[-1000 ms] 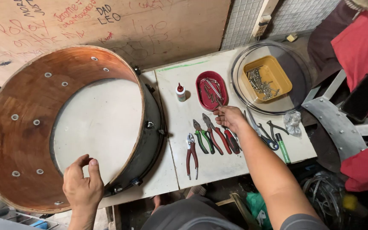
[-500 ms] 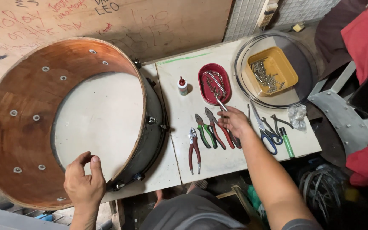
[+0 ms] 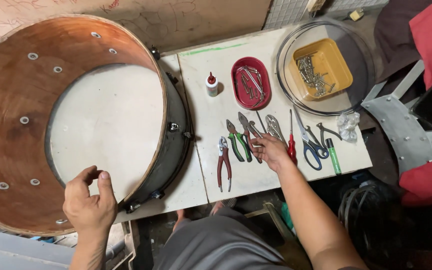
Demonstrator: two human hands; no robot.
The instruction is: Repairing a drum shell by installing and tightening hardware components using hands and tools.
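Wooden and wide, the drum shell [image 3: 71,120] lies on its side edge at the left end of the work board, its open mouth turned up toward the camera and its pale drumhead at the bottom. The left hand [image 3: 90,204] grips the near rim, thumb and fingers pinched over the thin ply edge. A shell like this is likely stiff but light for its bulk, awkward more than heavy, and the rim is the sensible place to hold it; the skin would dent under pressure, and the metal lugs on the dark outer band could snag.

To its right, on the white tabletop [image 3: 211,65], the right hand [image 3: 271,150] rests on a row of tools near the front edge, fingers curled loosely over the handles of the silver pliers [image 3: 275,126]. Whether it has closed on one of them I cannot tell. These are hard, steel and fairly heavy for their size, best taken by the handles.

Beside them lie red-handled pliers [image 3: 222,164], green-handled pliers [image 3: 237,142], a red screwdriver [image 3: 291,145], blue-handled scissors [image 3: 310,142] and a green marker [image 3: 333,156]. Toward the back edge stand a small glue bottle [image 3: 211,84], a red tray [image 3: 250,82] of metal parts, and a yellow tray [image 3: 323,67] of screws inside a clear hoop [image 3: 288,97].
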